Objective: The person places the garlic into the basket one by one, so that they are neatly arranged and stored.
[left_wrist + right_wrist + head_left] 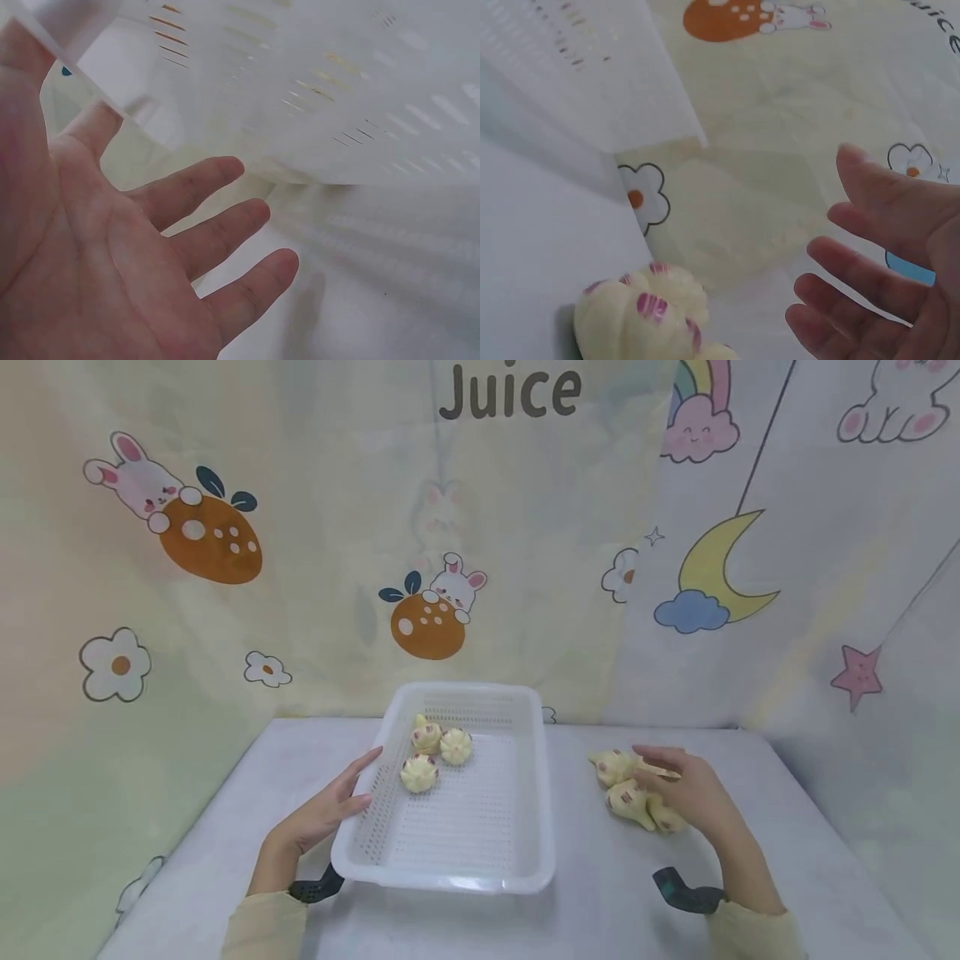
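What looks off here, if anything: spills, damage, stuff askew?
Nothing stands out. Three garlic-like bulbs sit grouped in the white perforated basket; a loose cluster of similar bulbs lies on the table near the right hand. No spill or breakage shows.

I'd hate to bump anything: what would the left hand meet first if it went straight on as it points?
The left hand would most likely meet the left side of the white basket; the two are close together, though whether they touch is hard to judge.
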Available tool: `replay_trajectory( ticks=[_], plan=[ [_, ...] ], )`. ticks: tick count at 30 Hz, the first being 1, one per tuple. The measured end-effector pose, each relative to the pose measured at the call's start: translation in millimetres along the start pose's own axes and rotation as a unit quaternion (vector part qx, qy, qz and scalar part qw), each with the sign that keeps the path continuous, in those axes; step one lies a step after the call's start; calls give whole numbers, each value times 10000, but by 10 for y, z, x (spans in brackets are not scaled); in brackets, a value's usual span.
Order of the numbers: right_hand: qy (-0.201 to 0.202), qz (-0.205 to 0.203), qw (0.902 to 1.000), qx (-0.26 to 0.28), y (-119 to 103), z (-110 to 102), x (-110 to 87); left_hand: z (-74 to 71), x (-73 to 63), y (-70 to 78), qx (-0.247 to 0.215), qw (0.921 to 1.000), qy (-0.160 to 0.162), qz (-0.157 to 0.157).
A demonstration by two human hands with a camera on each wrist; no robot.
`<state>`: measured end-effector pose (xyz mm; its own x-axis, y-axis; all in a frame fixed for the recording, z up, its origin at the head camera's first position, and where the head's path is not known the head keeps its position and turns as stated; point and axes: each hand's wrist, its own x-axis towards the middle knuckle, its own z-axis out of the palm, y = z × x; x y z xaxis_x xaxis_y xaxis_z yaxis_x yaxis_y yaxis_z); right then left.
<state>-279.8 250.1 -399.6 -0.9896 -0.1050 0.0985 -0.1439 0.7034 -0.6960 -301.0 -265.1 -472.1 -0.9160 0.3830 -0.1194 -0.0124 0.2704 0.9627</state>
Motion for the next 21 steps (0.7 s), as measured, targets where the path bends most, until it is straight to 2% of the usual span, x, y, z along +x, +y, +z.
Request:
replay_trajectory(
  ticks=[6,11,21],
  plan=[
    [-42,-164,9998,67,246,-150,-37,12,-1,0,102,9999,25,5],
    [-263,-170,9995,-105,465,-232,-1,5,-4,-2,63,10000,13,42],
    [-768,-164,9969,-99,957,-210,-29,-14,1,4,103,9998,-141,133]
  ],
)
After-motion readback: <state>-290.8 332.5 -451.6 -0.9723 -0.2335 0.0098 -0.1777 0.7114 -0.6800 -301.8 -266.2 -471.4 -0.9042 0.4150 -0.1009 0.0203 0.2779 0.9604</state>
